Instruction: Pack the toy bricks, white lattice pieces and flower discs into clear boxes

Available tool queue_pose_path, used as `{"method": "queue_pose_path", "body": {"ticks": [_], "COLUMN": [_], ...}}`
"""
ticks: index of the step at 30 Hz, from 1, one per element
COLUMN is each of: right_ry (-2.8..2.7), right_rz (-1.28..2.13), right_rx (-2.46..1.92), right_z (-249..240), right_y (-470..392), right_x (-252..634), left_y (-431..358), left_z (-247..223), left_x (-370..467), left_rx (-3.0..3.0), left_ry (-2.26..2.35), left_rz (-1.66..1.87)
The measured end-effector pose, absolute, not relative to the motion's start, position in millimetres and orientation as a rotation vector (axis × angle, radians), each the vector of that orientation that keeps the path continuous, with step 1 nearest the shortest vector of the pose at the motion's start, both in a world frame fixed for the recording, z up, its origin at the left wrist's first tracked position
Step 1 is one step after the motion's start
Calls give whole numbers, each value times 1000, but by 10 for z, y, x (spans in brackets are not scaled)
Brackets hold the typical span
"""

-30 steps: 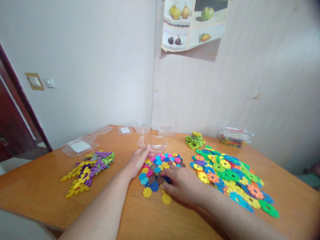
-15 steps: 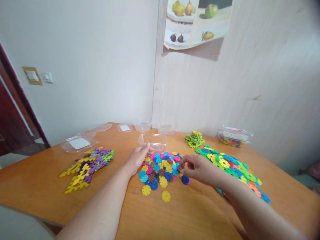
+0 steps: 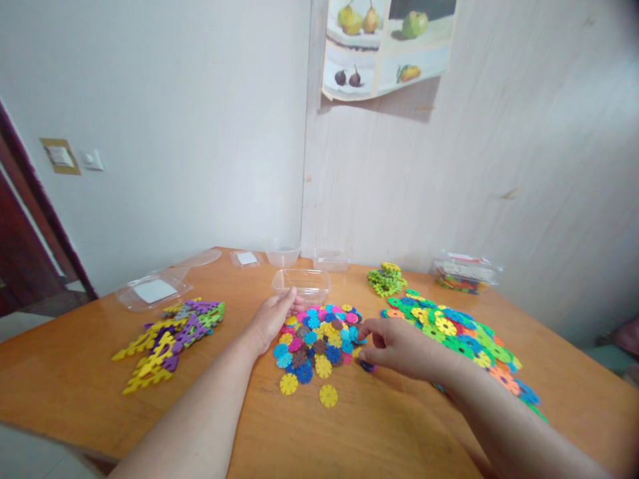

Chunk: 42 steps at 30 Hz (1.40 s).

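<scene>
A pile of small notched plastic discs [image 3: 322, 332] in yellow, blue, pink, brown and turquoise lies on the wooden table between my two hands. At its left edge, my left hand [image 3: 274, 320] rests with fingers stretched forward, by the near left corner of a clear plastic container [image 3: 312, 283]. Whether the fingertips touch the container is hard to make out. Over the pile's right edge, my right hand [image 3: 392, 344] has thumb and index finger curved and apart, with no disc visible between them. A dark blue disc [image 3: 368, 366] lies just under the thumb. Two yellow discs [image 3: 328, 396] lie in front of the pile.
Larger flower-shaped pieces [image 3: 464, 339] spread at right, behind my right forearm. Yellow and purple jagged pieces [image 3: 174, 339] lie at left. Green pieces [image 3: 387, 279] are heaped further back. Clear lids [image 3: 154, 289], tubs [image 3: 283, 256] and a filled box [image 3: 466, 271] stand along the wall.
The brown disc seen at my right fingertips is no longer visible there. My right hand has shifted slightly down over the dark blue disc. My left hand stays in place; the view tilts slightly.
</scene>
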State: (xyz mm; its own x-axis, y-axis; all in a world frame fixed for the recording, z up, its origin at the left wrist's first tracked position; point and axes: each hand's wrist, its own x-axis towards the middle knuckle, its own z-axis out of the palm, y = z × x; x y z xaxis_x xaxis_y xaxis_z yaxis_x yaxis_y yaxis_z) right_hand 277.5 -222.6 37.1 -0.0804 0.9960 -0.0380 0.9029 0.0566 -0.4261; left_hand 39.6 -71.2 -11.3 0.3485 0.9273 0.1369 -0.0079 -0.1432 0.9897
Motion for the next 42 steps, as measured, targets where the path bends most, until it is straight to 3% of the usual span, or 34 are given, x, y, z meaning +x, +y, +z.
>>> {"method": "queue_pose_path", "body": {"ticks": [11, 26, 42], "right_ry": [-2269, -2116, -2343], "right_rz": [154, 573, 287], "right_rx": [-1777, -1978, -1713], "right_z": [247, 395, 264], "right_y": [-2186, -2240, -2259], "right_x": [2276, 2984, 2183], "left_y": [-669, -672, -677], "left_z": [-156, -145, -152], "left_x": [399, 389, 403], "left_rx": [1464, 1456, 1448], "left_ry": [900, 884, 891], "left_rz": [1041, 1035, 1038]}}
